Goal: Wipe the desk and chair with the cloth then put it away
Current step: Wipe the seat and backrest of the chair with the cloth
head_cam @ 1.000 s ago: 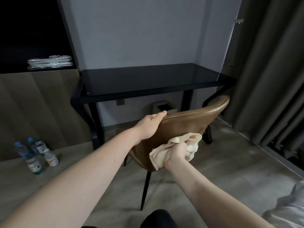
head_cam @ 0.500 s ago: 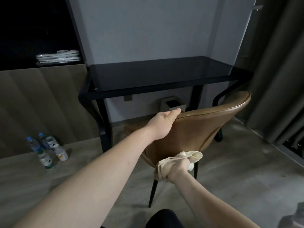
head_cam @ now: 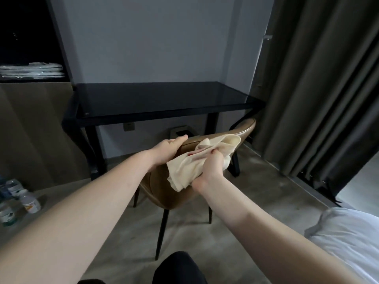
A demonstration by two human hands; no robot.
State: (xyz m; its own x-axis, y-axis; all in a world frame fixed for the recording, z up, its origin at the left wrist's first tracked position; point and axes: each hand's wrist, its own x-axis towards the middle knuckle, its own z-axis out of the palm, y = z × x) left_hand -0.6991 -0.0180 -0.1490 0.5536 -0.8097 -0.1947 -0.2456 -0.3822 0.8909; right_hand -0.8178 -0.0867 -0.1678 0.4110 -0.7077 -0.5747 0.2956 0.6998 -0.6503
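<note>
A brown leather chair with thin black legs stands in front of a black glass-topped desk, its backrest turned toward me. My left hand grips the top edge of the backrest at its left end. My right hand holds a cream cloth bunched against the upper back of the backrest, and the cloth's far end drapes over the top edge. Most of the seat is hidden behind the backrest.
Several water bottles stand on the floor at the far left. Dark curtains hang on the right, and a white bed corner lies at the lower right. Folded white items sit on a dark shelf. My dark knee shows at the bottom.
My right hand has carried the cloth from the low part of the backrest up to its top edge. My left hand has kept its grip on the backrest.
</note>
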